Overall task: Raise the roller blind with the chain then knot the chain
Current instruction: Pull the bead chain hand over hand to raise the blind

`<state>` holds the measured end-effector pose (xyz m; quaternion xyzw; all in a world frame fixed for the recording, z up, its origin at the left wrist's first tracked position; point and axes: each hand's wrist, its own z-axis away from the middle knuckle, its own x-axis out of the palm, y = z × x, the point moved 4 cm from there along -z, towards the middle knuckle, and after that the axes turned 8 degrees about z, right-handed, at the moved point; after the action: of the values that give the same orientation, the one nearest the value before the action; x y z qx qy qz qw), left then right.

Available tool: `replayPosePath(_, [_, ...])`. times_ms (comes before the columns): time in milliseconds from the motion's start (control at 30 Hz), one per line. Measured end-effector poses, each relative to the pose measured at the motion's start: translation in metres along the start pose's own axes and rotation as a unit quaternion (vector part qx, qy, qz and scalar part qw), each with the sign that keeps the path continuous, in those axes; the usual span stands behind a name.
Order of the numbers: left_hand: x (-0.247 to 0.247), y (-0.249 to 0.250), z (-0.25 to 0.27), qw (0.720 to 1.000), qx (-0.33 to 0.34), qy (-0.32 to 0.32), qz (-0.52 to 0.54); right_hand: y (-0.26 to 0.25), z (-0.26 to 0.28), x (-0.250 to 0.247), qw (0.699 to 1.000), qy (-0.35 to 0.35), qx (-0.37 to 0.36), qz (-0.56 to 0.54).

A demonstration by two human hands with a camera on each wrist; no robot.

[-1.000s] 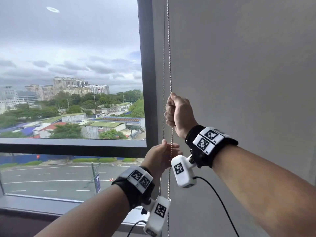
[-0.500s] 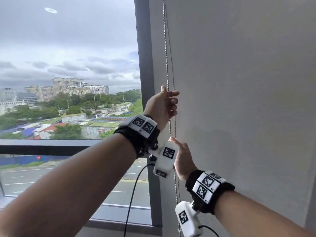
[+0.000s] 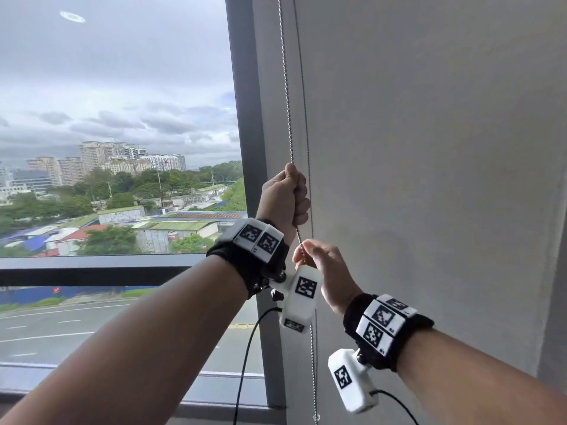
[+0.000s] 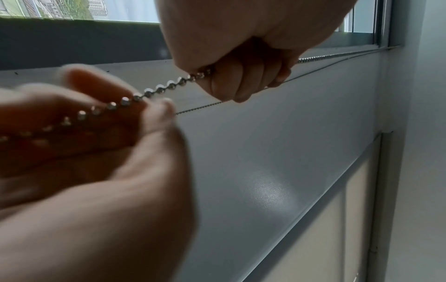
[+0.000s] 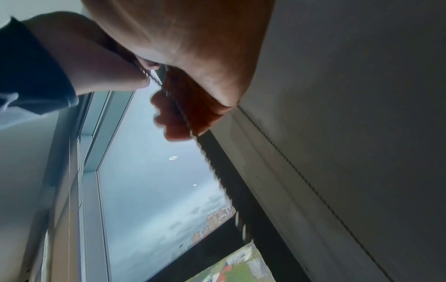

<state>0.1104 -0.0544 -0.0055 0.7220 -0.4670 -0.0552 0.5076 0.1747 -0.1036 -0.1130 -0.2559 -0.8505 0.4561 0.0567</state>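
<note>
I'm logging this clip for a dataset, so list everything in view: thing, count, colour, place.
bead chain: one loop, two strands, silver metal, hanging beside the window frame; the near strand runs through both hands
roller blind: one, pale grey, on the right
window frame: one, dark grey, left of the chain
window: one, clear, showing cloudy sky, buildings, trees, road
wrist cameras: two, white with black markers, on black straps
left hand: fist gripping the chain, the upper hand
right hand: just below the left, pinching the same strand
</note>
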Motion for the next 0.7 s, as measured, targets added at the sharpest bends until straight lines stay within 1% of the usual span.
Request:
replayPosePath(100, [-0.005,-0.004,0.005,1.000,0.001,-0.003,0.010,-0.022,-0.022,-0.011,0.999,0.010,-0.026,0.015])
replayPosePath(233, [-0.015,-0.018,0.015,1.000,0.000,-0.002,0.006,-0.063,-0.052,-0.021,0.998,0.037,-0.049,0.023])
replayPosePath(300, [-0.022,-0.030,0.022,1.000,-0.016,0.003,0.000,-0.082,-0.064,-0.021,0.997,0.041,-0.063,0.011])
replayPosePath(400, [-0.034,-0.050,0.035,0.999,-0.045,0.015,-0.011,-0.105,-0.077,-0.013,0.997,0.024,-0.066,-0.019])
replayPosePath(500, [-0.048,-0.070,0.048,0.997,-0.067,0.033,-0.033,-0.113,-0.087,0.000,0.997,0.013,-0.052,-0.051])
replayPosePath(600, [-0.061,-0.085,0.056,0.992,-0.093,0.058,-0.066,-0.107,-0.091,0.009,0.998,0.021,-0.026,-0.058])
replayPosePath(700, [-0.065,-0.090,0.059,0.990,-0.111,0.058,-0.073,-0.101,-0.089,0.017,0.995,0.027,-0.005,-0.096])
